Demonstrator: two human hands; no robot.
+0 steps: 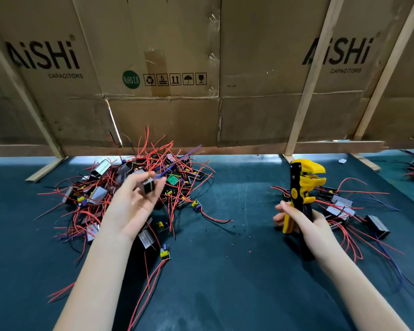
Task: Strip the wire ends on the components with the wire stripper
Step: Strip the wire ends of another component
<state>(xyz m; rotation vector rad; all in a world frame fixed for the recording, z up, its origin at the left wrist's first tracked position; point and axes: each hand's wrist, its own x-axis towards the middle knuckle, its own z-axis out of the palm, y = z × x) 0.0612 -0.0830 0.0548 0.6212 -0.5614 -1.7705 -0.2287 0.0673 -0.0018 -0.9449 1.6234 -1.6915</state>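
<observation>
Raised left hand (132, 204), fingertips pinching small black component (146, 186) above tangled wire pile (139, 185); right hand (304, 223) gripping upright yellow wire stripper (301, 187), jaws parted.

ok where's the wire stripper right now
In the head view the wire stripper stands upright on the right, gripped by the right hand, above the green mat with a small group of components just behind it.

The left hand (132, 206) lifts a small black component (146, 185) above the tangled pile of red-wired components (139, 187), a purple wire (177, 161) trailing blurred from it. The right hand (304, 225) grips the yellow wire stripper (301, 187) upright over the green bench (237, 271), its jaws apart.
</observation>
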